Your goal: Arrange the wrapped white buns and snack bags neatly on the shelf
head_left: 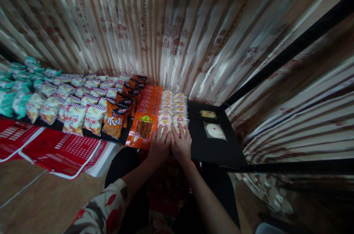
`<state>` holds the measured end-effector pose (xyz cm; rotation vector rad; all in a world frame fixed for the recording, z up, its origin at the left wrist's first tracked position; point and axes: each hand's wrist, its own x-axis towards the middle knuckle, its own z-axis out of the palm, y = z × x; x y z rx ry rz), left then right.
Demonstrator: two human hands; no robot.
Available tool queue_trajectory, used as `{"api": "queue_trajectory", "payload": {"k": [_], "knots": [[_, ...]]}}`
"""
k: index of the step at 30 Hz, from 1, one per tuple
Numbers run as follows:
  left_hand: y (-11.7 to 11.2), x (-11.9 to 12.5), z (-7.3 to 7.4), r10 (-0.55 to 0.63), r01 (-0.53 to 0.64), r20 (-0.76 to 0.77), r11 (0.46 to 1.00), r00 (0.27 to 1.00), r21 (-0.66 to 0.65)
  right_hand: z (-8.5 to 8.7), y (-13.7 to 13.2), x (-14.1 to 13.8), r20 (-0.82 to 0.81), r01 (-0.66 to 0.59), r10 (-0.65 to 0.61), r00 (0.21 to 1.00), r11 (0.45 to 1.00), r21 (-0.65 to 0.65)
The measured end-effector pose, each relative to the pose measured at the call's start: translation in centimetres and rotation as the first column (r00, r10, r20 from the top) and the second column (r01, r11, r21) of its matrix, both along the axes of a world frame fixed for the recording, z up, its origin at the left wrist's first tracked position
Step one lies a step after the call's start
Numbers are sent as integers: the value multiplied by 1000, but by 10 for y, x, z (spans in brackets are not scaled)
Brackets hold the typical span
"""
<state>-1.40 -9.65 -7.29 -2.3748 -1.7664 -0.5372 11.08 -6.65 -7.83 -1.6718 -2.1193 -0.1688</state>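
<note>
Two columns of clear-wrapped round white snacks [167,105] lie on a black shelf [201,149], overlapping from back to front. My left hand [160,143] rests on the front pack of the left column, fingers stretched forward over it. Beside it, my right hand [181,141] touches the front pack of the right column with its fingers extended and apart. Both palms are turned down, so whatever lies beneath them is hidden. Just left of my left hand is a flat orange snack packet [145,116] with a picture of brown sticks.
Orange-and-black bags [113,121], white striped bags [74,117] and teal bags [20,101] stand in rows leftward. On the right lie a small yellowish packet [208,114] and a single white wrapped snack [215,131]. Red baskets [63,152] sit below; a black pole [287,49] slants rightward.
</note>
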Motion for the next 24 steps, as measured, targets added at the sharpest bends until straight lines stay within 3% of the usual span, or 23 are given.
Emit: {"api": "queue_trajectory", "payload": {"k": [15, 24], "knots": [[3, 10, -7, 66, -76, 85, 989, 994, 130, -5, -2, 3, 0, 38, -38, 999, 999, 32], [1, 13, -12, 0, -22, 109, 980, 994, 197, -5, -5, 14, -91, 47, -45, 995, 999, 24]]}}
